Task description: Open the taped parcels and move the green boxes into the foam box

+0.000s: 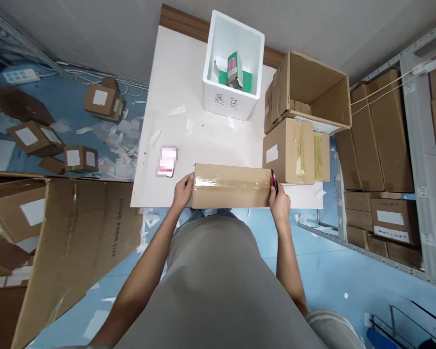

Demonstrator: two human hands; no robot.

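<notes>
A long, taped cardboard box (232, 186) lies along the front edge of the white table, its shiny tape seam facing up. At its left end my left hand (183, 190) is closed, with the fingers on the box's side. My right hand (279, 198) is at the other end, wrapped round a red and black utility knife (274, 182) that points away from me. Whether the blade is out is too small to tell. Part of the right hand's fingers is hidden against the box end.
A white foam bin (232, 104) holding green packaging stands at the back. On the right are an open carton (321, 87) and taped boxes (288, 150). A phone (167, 161) lies on the left. Shelving (419, 189) stands right; a large carton (83, 242) stands left.
</notes>
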